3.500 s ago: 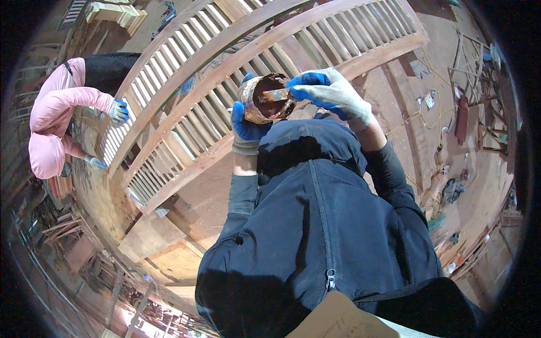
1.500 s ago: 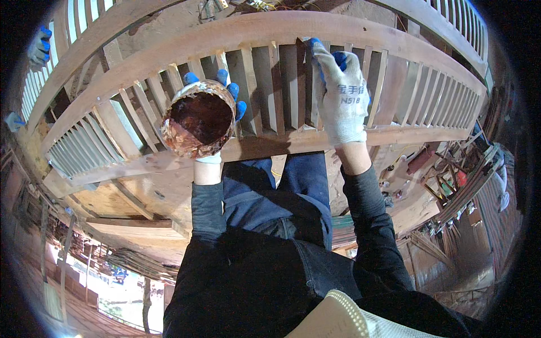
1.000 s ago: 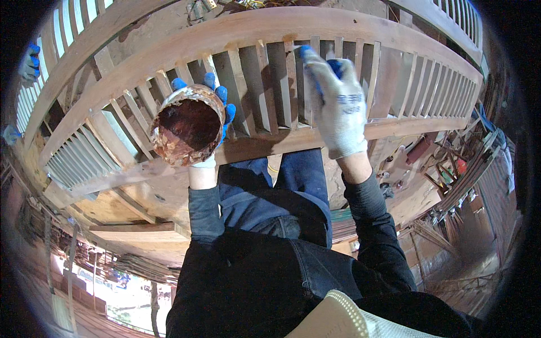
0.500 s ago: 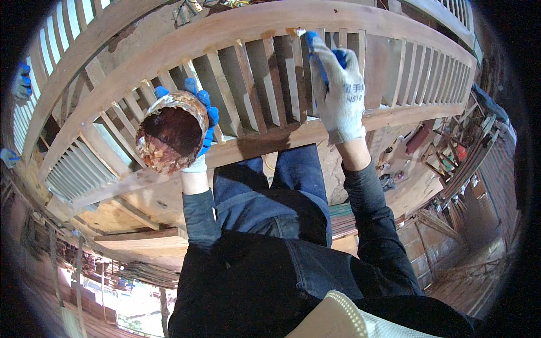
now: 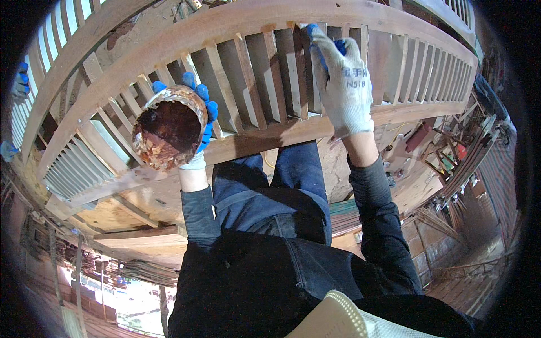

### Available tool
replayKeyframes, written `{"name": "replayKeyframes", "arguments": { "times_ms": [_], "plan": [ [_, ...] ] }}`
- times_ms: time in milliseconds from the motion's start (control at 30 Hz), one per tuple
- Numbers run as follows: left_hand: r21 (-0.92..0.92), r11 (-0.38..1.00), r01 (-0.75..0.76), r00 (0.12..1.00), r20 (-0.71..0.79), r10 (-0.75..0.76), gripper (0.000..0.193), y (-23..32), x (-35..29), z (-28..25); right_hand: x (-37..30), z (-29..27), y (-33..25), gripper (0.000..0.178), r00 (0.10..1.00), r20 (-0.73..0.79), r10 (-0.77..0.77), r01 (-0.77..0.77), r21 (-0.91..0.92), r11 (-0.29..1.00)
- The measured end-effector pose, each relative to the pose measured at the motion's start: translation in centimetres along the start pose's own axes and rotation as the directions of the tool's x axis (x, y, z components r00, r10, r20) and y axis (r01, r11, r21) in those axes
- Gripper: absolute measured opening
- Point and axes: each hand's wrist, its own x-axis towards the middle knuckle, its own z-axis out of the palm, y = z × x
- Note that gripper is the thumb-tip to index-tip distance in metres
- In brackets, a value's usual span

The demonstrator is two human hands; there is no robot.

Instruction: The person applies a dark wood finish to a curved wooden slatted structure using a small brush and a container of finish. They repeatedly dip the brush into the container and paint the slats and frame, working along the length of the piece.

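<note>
My left hand point(image 5: 206, 119), in a white glove with blue-coated fingers, is wrapped round a round can point(image 5: 169, 130) crusted with flaky brown and white residue. The can's mouth faces me and shows a dark reddish-brown inside. In a matching glove, my right hand point(image 5: 345, 84) reaches to the upper rail of a curved wooden slatted frame point(image 5: 389, 22). Its thumb and fingers are pinched at the top of a darker, wet-looking slat point(image 5: 300, 70). A small pale bit shows at the fingertips, too small to name. Brown stain marks several neighbouring slats and the rail.
A second curved slatted frame point(image 5: 48, 107) stands beyond at the left, with another person's gloved hand point(image 5: 21, 84) beside it. Scrap wood and sticks point(image 5: 451, 152) lie on the right. Below the near rail at left is a wooden board point(image 5: 121, 217).
My right hand has shifted slightly up and to the right, its forearm swinging right, fingertips still by the upper rail. The can in my left hand has moved slightly up and left.
</note>
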Motion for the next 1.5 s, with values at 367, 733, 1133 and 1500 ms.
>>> {"name": "replayKeyframes", "arguments": {
  "times_ms": [367, 733, 1133, 1500],
  "plan": [
    [0.008, 1.0, 0.008, 0.999, -0.039, -0.008, 0.061, 0.2, 0.3, -0.2, -0.8, -0.3, 2.8, 0.026, 0.991, -0.131, 0.035, -0.016, 0.148, 0.989],
    [0.008, 1.0, -0.008, 0.997, -0.075, 0.009, 0.058, 0.2, -0.1, -0.1, -0.5, -0.5, 3.0, 0.026, 0.994, -0.111, -0.003, 0.017, 0.128, 0.992],
    [0.048, 0.997, -0.064, 0.997, -0.041, 0.066, 0.054, -0.2, -0.1, -0.2, 0.2, -1.1, 3.0, 0.026, 0.996, -0.082, 0.031, -0.025, 0.075, 0.997],
    [0.027, 0.999, -0.04, 0.997, -0.067, 0.042, 0.06, 0.1, -0.2, -0.3, -0.4, -1.3, 3.0, 0.028, 0.996, -0.069, 0.056, -0.049, 0.1, 0.994]
  ]
}}
